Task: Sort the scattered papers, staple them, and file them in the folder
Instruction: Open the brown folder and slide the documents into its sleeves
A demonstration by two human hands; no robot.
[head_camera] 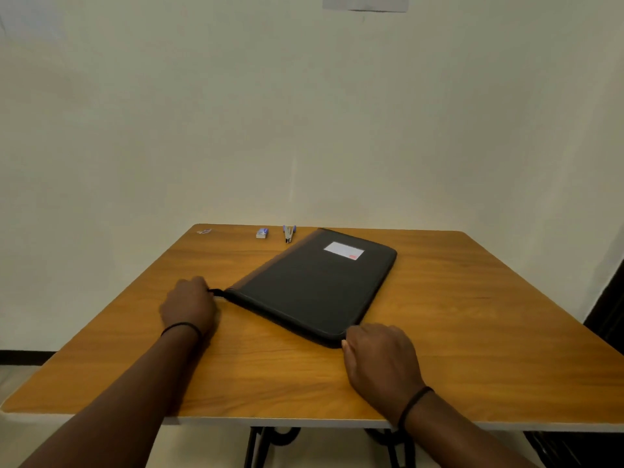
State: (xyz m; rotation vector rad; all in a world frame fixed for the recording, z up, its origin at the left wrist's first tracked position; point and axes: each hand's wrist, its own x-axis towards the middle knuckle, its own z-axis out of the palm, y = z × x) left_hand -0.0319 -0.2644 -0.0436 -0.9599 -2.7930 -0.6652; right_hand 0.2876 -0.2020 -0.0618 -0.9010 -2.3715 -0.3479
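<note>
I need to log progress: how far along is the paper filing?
No loose papers show on the table. The stapler lies untouched. The left hand pinches the zip pull of the closed black folder; the right hand steadies its corner. Whether it's filed can't be told.

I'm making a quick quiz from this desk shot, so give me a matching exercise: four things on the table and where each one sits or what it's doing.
Things:
1. stapler
2. staple box
3. left hand
4. right hand

Places:
A. at the black zip folder's near corner
B. far edge, just left of the folder
C. pinching the zipper pull
D. far edge, left of the stapler

Pairs: 1-B, 2-D, 3-C, 4-A
</note>
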